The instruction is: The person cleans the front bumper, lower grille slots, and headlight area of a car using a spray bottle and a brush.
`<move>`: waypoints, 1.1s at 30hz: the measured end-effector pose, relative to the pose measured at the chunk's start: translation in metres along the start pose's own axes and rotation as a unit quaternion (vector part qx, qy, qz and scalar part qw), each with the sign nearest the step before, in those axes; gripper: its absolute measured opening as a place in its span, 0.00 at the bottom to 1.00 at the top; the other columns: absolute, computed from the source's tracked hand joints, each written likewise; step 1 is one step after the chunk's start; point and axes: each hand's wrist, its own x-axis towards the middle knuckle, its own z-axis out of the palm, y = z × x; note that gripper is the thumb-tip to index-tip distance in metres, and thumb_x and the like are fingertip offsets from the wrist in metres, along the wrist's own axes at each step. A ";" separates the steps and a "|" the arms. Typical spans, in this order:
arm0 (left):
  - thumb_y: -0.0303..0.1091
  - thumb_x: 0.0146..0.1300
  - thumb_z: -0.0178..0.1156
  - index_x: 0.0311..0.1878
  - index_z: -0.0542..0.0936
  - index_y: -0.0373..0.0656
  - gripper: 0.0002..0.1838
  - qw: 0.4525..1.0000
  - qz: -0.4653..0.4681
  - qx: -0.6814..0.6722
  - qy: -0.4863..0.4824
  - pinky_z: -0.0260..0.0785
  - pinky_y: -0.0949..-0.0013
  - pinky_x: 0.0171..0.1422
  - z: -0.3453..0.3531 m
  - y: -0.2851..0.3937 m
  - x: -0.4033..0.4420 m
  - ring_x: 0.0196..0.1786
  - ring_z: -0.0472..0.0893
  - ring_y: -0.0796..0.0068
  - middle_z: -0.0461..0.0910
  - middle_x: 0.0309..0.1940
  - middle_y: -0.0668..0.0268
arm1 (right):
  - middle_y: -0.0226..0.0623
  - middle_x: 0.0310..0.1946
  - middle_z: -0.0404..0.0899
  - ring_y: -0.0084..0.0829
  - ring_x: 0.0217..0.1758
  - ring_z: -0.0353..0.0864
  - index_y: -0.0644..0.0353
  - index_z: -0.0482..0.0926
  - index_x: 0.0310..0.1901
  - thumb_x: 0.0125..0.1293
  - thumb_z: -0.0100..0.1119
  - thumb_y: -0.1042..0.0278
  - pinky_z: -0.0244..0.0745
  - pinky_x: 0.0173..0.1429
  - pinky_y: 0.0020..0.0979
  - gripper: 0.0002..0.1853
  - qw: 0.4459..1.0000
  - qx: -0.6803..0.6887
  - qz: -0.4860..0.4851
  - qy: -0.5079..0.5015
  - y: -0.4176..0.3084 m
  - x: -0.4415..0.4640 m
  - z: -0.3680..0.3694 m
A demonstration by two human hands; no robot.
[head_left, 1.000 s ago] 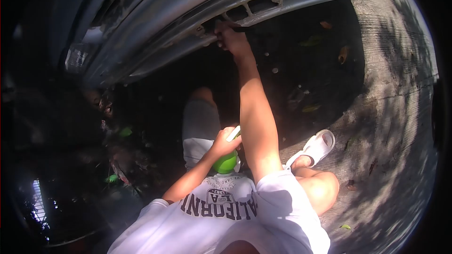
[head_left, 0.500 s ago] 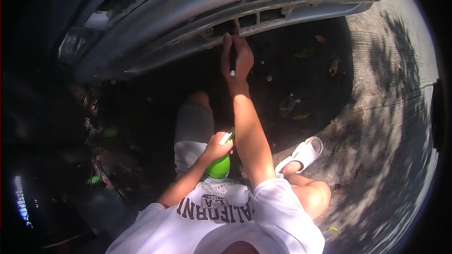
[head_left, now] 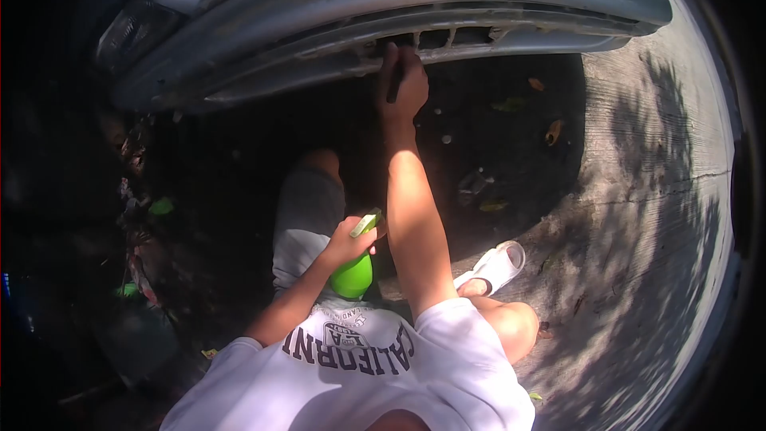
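My left hand (head_left: 349, 242) is closed around the neck of a green spray bottle (head_left: 353, 276), near my knee. The bottle's trigger head (head_left: 365, 223) is light green and whitish. Stretched forward, my right hand (head_left: 406, 86) grips a slim dark-handled tool (head_left: 393, 89). The tool's far end is hidden at the lower openings of a grey car bumper (head_left: 319, 9). My right fingertips are at the edge of one slot (head_left: 435, 40) in the lower grille, in shadow.
A headlight (head_left: 132, 36) sits at the car's left end. Below the bumper, the shaded concrete holds dry leaves (head_left: 554, 132) and a clear crumpled scrap (head_left: 475, 183). My white sandal (head_left: 503, 266) rests on the ground at right. Plant litter (head_left: 136, 191) lines the left side.
My view has shifted slightly, so the bumper sits a little differently. My right hand has turned, and the tool's pale handle end no longer shows. The bottle is still in my left hand.
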 end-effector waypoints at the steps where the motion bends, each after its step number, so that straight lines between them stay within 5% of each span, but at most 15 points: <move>1: 0.36 0.68 0.57 0.34 0.82 0.36 0.13 1.000 0.009 0.003 0.004 0.72 0.72 0.32 -0.006 0.017 0.003 0.26 0.81 0.81 0.81 0.24 0.68 | 0.52 0.34 0.81 0.58 0.40 0.81 0.61 0.77 0.34 0.74 0.54 0.59 0.73 0.42 0.51 0.15 1.000 0.000 -0.002 0.001 0.004 -0.005 0.007; 3: 0.38 0.70 0.58 0.39 0.82 0.38 0.12 0.996 -0.072 -0.030 0.033 0.71 0.73 0.33 -0.024 0.047 0.013 0.26 0.79 0.81 0.84 0.30 0.69 | 0.52 0.32 0.81 0.60 0.40 0.79 0.62 0.77 0.34 0.75 0.53 0.56 0.73 0.41 0.47 0.17 0.997 0.018 -0.071 -0.026 0.017 -0.018 0.018; 4: 0.40 0.70 0.59 0.43 0.82 0.39 0.13 0.995 -0.053 -0.055 0.065 0.71 0.74 0.34 -0.030 0.075 0.017 0.26 0.77 0.81 0.84 0.33 0.69 | 0.45 0.26 0.80 0.49 0.32 0.82 0.62 0.78 0.34 0.75 0.53 0.54 0.71 0.36 0.38 0.19 0.977 0.170 -0.013 -0.128 0.017 -0.015 0.005; 5: 0.42 0.71 0.60 0.47 0.82 0.40 0.14 0.991 -0.035 -0.079 0.097 0.71 0.74 0.34 -0.037 0.100 0.025 0.25 0.76 0.81 0.85 0.37 0.70 | 0.45 0.26 0.80 0.49 0.32 0.82 0.62 0.78 0.34 0.75 0.53 0.54 0.71 0.36 0.38 0.19 0.976 0.172 -0.016 -0.131 0.012 -0.009 -0.014; 7: 0.45 0.72 0.61 0.54 0.80 0.42 0.18 0.990 0.066 -0.075 0.095 0.70 0.74 0.34 -0.059 0.129 0.058 0.24 0.75 0.81 0.85 0.42 0.71 | 0.35 0.22 0.76 0.30 0.24 0.76 0.62 0.79 0.33 0.74 0.53 0.52 0.67 0.32 0.30 0.20 0.935 0.182 0.205 -0.227 0.004 0.006 -0.055; 9: 0.46 0.71 0.61 0.53 0.80 0.42 0.18 0.985 0.131 -0.053 0.095 0.70 0.73 0.33 -0.066 0.176 0.074 0.24 0.75 0.81 0.85 0.41 0.70 | 0.28 0.21 0.71 0.18 0.24 0.68 0.62 0.79 0.32 0.73 0.55 0.53 0.63 0.29 0.26 0.20 0.937 0.209 0.195 -0.199 0.009 0.011 -0.084; 17: 0.42 0.69 0.62 0.54 0.79 0.41 0.18 0.973 0.166 -0.106 0.118 0.68 0.72 0.28 -0.067 0.203 0.127 0.23 0.75 0.78 0.83 0.35 0.67 | 0.26 0.23 0.71 0.16 0.26 0.67 0.62 0.78 0.32 0.74 0.56 0.54 0.61 0.30 0.23 0.18 0.927 0.203 0.241 -0.203 -0.008 0.011 -0.116; 19: 0.41 0.69 0.61 0.51 0.80 0.41 0.15 0.970 0.173 -0.113 0.125 0.69 0.72 0.27 -0.068 0.196 0.116 0.23 0.76 0.78 0.82 0.33 0.67 | 0.33 0.24 0.75 0.26 0.26 0.74 0.62 0.79 0.34 0.74 0.56 0.55 0.66 0.31 0.28 0.17 0.948 0.196 0.143 -0.207 0.003 0.009 -0.087; 21: 0.39 0.69 0.61 0.47 0.80 0.40 0.12 0.967 0.186 -0.119 0.131 0.69 0.73 0.26 -0.073 0.189 0.106 0.23 0.76 0.78 0.81 0.30 0.67 | 0.44 0.28 0.79 0.45 0.30 0.82 0.61 0.79 0.35 0.74 0.56 0.58 0.73 0.34 0.40 0.14 0.987 0.125 0.036 -0.092 -0.002 0.000 -0.045; 22: 0.41 0.69 0.62 0.51 0.79 0.41 0.15 0.970 0.162 -0.118 0.140 0.68 0.74 0.27 -0.078 0.181 0.103 0.23 0.75 0.78 0.82 0.33 0.67 | 0.51 0.36 0.81 0.59 0.39 0.82 0.59 0.80 0.36 0.73 0.54 0.59 0.76 0.40 0.49 0.13 0.998 -0.016 -0.059 -0.031 -0.008 -0.003 -0.029; 26: 0.45 0.68 0.64 0.52 0.78 0.42 0.18 0.976 0.126 -0.109 0.138 0.68 0.75 0.28 -0.103 0.163 0.077 0.23 0.74 0.79 0.84 0.39 0.67 | 0.48 0.38 0.80 0.58 0.40 0.82 0.58 0.78 0.35 0.74 0.52 0.56 0.77 0.40 0.50 0.15 0.992 -0.103 0.008 -0.073 -0.003 -0.013 0.002; 29: 0.42 0.69 0.63 0.46 0.79 0.41 0.14 0.964 0.053 -0.171 0.195 0.71 0.72 0.30 -0.110 0.152 0.042 0.23 0.74 0.79 0.86 0.46 0.63 | 0.48 0.34 0.81 0.59 0.40 0.82 0.58 0.77 0.35 0.74 0.51 0.57 0.76 0.40 0.50 0.15 0.982 0.088 0.094 -0.138 -0.006 -0.004 -0.007; 31: 0.42 0.69 0.63 0.45 0.79 0.41 0.14 0.967 0.059 -0.161 0.188 0.70 0.73 0.30 -0.120 0.129 0.031 0.22 0.74 0.79 0.86 0.46 0.63 | 0.50 0.29 0.81 0.59 0.40 0.82 0.58 0.78 0.36 0.75 0.52 0.58 0.75 0.41 0.49 0.14 0.993 -0.111 -0.041 -0.025 0.003 -0.005 0.003; 33: 0.43 0.69 0.63 0.44 0.79 0.41 0.14 0.968 0.065 -0.156 0.186 0.70 0.74 0.30 -0.125 0.112 0.020 0.22 0.73 0.79 0.86 0.46 0.63 | 0.50 0.29 0.81 0.59 0.40 0.82 0.59 0.79 0.37 0.74 0.53 0.59 0.75 0.41 0.49 0.13 0.997 -0.020 -0.035 -0.069 0.008 -0.006 0.009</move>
